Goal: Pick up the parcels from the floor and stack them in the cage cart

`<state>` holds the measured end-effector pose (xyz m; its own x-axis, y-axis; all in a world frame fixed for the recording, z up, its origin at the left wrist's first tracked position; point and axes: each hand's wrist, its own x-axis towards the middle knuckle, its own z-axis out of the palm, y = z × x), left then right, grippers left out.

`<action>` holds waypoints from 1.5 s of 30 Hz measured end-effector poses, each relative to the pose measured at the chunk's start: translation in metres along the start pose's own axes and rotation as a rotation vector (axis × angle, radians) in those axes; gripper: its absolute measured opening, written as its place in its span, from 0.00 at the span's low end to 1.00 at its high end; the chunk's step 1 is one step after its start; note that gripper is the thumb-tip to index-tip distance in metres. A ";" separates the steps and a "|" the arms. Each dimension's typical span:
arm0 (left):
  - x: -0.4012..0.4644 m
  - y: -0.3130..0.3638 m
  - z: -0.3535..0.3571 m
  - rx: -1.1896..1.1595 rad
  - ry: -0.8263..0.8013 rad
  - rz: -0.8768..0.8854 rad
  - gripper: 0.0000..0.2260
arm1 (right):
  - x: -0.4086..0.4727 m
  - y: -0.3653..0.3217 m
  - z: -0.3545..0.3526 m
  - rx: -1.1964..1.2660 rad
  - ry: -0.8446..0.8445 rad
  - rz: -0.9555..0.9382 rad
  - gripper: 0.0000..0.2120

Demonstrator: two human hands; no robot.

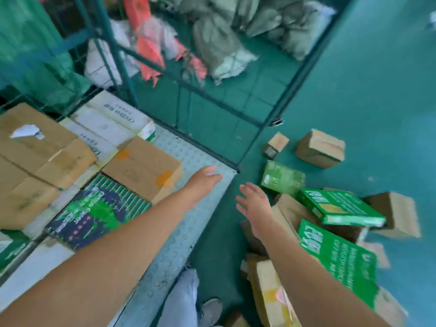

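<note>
The cage cart's perforated grey floor (188, 159) lies at centre left, with cardboard boxes (141, 168), white boxes (111, 119) and a dark green-printed pack (99, 211) lying on it. My left hand (203, 182) hovers empty over the cart floor beside the brown box, fingers straight. My right hand (254, 206) is open and empty above the green floor, next to a heap of parcels. That heap holds green boxes (339, 206), a small green pack (282, 178) and brown cartons (320, 148). The frame is blurred by motion.
A second green mesh cage (212, 90) behind the cart holds grey sacks (219, 43) and orange-red bags (146, 43). A green net bag (35, 50) fills the far left. My leg and shoe (207, 310) stand at the cart's front edge.
</note>
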<state>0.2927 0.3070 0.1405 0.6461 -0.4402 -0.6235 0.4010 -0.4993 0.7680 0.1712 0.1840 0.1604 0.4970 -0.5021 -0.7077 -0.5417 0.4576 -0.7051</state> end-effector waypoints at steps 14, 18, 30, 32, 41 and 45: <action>-0.171 0.132 0.173 0.007 -0.281 0.142 0.21 | -0.179 -0.046 -0.214 0.365 0.288 -0.208 0.07; -0.180 0.147 0.205 0.026 -0.335 0.152 0.19 | -0.190 -0.048 -0.242 0.452 0.315 -0.210 0.08; -0.069 0.216 0.226 0.098 -0.364 0.123 0.19 | -0.087 -0.127 -0.251 0.458 0.348 -0.172 0.07; -0.038 0.239 0.224 0.109 -0.371 0.120 0.19 | -0.061 -0.150 -0.249 0.450 0.368 -0.175 0.09; 0.052 0.314 0.220 0.191 -0.412 0.132 0.20 | 0.006 -0.217 -0.246 0.483 0.426 -0.149 0.06; 0.075 0.335 0.227 0.205 -0.420 0.150 0.20 | 0.027 -0.240 -0.253 0.471 0.444 -0.157 0.07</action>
<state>0.3281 -0.0630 0.3180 0.3520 -0.7605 -0.5457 0.1606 -0.5253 0.8356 0.1435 -0.1251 0.3218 0.1654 -0.7975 -0.5803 -0.0815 0.5753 -0.8139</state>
